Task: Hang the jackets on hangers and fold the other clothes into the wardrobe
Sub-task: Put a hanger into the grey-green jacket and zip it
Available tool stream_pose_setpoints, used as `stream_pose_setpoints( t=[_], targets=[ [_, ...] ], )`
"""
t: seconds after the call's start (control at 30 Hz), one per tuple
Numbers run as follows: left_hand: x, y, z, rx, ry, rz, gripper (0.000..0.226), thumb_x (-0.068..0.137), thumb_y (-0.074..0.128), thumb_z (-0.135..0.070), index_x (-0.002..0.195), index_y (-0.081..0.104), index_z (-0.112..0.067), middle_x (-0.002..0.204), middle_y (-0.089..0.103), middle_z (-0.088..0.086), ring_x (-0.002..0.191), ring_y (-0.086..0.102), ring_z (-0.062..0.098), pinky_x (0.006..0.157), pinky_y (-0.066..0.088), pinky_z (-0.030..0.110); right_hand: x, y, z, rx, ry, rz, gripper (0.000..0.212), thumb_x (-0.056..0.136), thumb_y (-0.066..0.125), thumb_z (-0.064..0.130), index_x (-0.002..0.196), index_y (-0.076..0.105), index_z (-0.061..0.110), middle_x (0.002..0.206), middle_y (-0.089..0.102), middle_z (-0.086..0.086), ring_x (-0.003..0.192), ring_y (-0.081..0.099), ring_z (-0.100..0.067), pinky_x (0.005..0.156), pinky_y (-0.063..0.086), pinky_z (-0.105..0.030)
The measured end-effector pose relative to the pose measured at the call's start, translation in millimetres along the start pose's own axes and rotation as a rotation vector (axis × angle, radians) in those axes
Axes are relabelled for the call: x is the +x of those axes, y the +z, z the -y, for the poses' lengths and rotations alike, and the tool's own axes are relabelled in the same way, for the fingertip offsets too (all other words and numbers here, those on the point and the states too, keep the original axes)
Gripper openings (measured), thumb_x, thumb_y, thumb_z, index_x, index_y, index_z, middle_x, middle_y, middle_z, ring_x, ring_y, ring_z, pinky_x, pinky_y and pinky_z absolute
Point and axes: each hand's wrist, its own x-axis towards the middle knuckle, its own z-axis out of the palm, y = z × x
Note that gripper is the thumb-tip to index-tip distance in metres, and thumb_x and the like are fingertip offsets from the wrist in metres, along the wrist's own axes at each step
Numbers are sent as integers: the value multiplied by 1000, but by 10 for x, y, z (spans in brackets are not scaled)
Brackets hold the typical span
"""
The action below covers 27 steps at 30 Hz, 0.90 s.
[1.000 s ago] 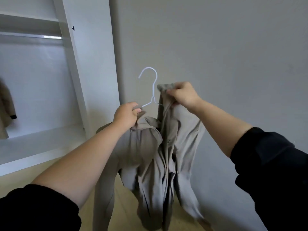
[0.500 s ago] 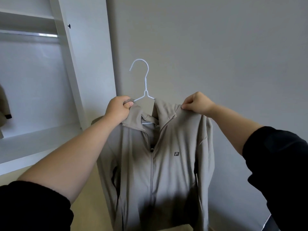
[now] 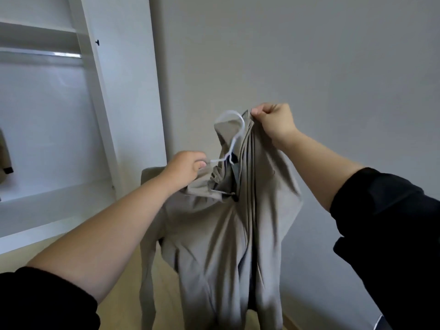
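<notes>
Closest to the camera, two black sleeves, the left sleeve [image 3: 35, 303] and the right sleeve [image 3: 392, 234], are pushed back off bare forearms that reach forward and up. The left hand [image 3: 184, 166] has its fingers curled into the shoulder fabric of a beige zip jacket [image 3: 214, 234]. One wire arm of a white hanger [image 3: 232, 142] runs right up to its fingertips, but I cannot tell whether the fingers also hold that wire. The right hand [image 3: 273, 121] is higher, fist closed, pinching a gathered edge of the same jacket at its top, so the cloth falls from it in long vertical pleats.

The jacket hangs in the air between the two hands, in front of the person and to the right of the wardrobe. It is bunched and twisted, with one sleeve trailing down toward the light wood floor [image 3: 119, 310]. The hanger sits at the neck opening, tilted, with its hook lying against raised cloth just left of the right hand. Part of its lower wire shows inside the collar.

Farther back on the left is the open white wardrobe [image 3: 128, 91]. It has a metal rail [image 3: 40, 54] under a shelf. Another beige garment [image 3: 4, 158] shows at the picture's left edge. A plain grey wall [image 3: 309, 67] lies behind the hands.
</notes>
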Motion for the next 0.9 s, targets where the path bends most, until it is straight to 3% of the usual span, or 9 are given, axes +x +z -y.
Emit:
stream_pose_setpoints(
  t=[0.1, 0.17, 0.37, 0.5, 0.57, 0.67, 0.8, 0.83, 0.9],
  targets=[
    [40, -50, 72, -159, -147, -216, 18, 94, 51, -4, 81, 63, -4, 73, 54, 5, 74, 47, 21, 60, 28, 29, -9, -63, -51, -552, -33, 342, 26, 95, 58, 21, 92, 70, -1, 87, 65, -9, 78, 54, -12, 67, 40, -24],
    [44, -43, 118, -195, -178, -237, 19, 94, 51, -5, 80, 63, -6, 72, 55, 3, 74, 48, 21, 60, 30, 27, -39, -132, -99, -702, -31, 458, 32, 98, 51, 28, 95, 69, 2, 88, 61, -6, 84, 53, -16, 67, 35, -24],
    [91, 29, 61, -221, -247, -236, 27, 94, 50, -7, 67, 51, -6, 63, 41, 1, 65, 35, 19, 54, 25, 26, -235, -142, -116, -580, -71, 540, 30, 98, 52, 34, 88, 66, 9, 86, 64, -7, 84, 56, -21, 75, 43, -29],
    [174, 6, 49, -221, -260, -127, 25, 93, 53, -9, 73, 53, 5, 67, 41, 7, 66, 36, 18, 60, 25, 29, -304, -92, -188, -505, -78, 493, 30, 94, 59, 19, 68, 63, 5, 64, 53, -2, 63, 46, -12, 58, 35, -21],
    [193, -78, -7, -454, -337, -114, 18, 95, 52, -6, 83, 61, 4, 69, 50, 5, 66, 44, 17, 61, 34, 26, -336, -101, -260, -418, -30, 460, 39, 92, 60, 14, 54, 54, 16, 52, 46, 9, 52, 40, -4, 49, 31, -13],
    [272, -231, -123, -827, -463, -178, 19, 96, 48, 1, 107, 63, -1, 80, 62, 3, 70, 58, 11, 67, 49, 21, -401, -91, -372, -365, 25, 504, 41, 92, 60, 13, 52, 51, 16, 44, 43, 14, 44, 38, 0, 51, 31, -17],
    [361, -273, -201, -1005, -501, -204, 26, 96, 49, 1, 119, 59, 7, 91, 65, 9, 84, 63, 21, 91, 50, 36, -446, -39, -449, -283, 60, 497, 40, 91, 61, 14, 52, 54, 14, 44, 42, 14, 43, 36, 1, 49, 31, -16],
    [373, -244, -198, -982, -496, -176, 26, 96, 49, -1, 119, 60, 4, 94, 65, 10, 89, 62, 22, 94, 48, 36, -443, -35, -459, -259, 56, 470, 39, 91, 61, 14, 53, 54, 11, 45, 42, 11, 43, 35, 0, 49, 31, -17],
    [374, -215, -158, -635, -412, -75, 20, 96, 51, -7, 106, 67, -3, 90, 63, 7, 86, 58, 20, 84, 46, 30, -432, -36, -478, -232, 40, 399, 36, 91, 61, 15, 57, 55, 7, 49, 40, 6, 45, 33, -3, 49, 29, -19]
  ],
)
